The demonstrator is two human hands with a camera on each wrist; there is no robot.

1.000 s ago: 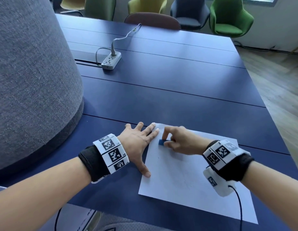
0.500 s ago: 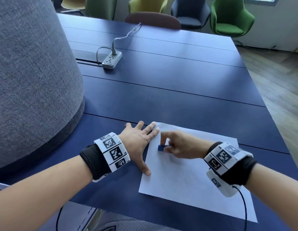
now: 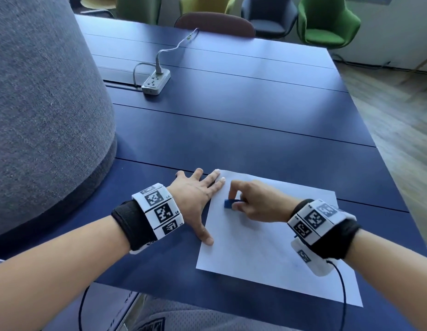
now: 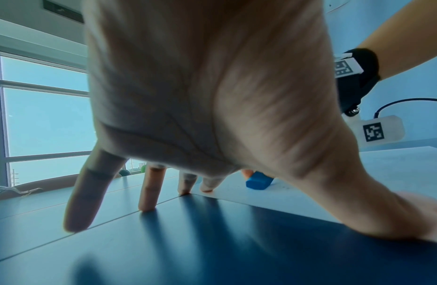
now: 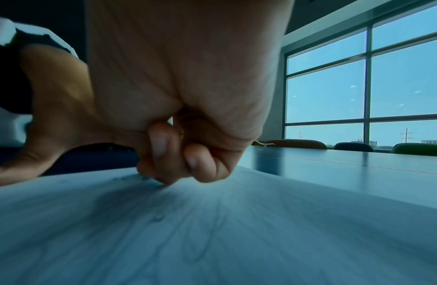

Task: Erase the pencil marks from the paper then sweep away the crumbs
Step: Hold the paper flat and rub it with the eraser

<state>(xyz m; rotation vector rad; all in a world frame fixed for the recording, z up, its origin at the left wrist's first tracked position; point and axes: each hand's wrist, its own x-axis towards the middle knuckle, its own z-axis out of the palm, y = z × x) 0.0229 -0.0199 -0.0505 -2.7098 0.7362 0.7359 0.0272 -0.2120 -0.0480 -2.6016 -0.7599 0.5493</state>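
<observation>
So the white paper (image 3: 267, 254) sits flat on the blue counter (image 3: 231, 130), near its front edge. The little blue eraser (image 3: 230, 203) is down on the paper's far left corner, right hand (image 3: 257, 204) fingers pinching it. Left hand (image 3: 195, 199) is spread wide, fingers straight, pinning the paper's left edge. White power strip (image 3: 156, 81) lies well beyond the paper.

Head looks down; wrist cameras skim the table (image 3: 255, 120).
</observation>
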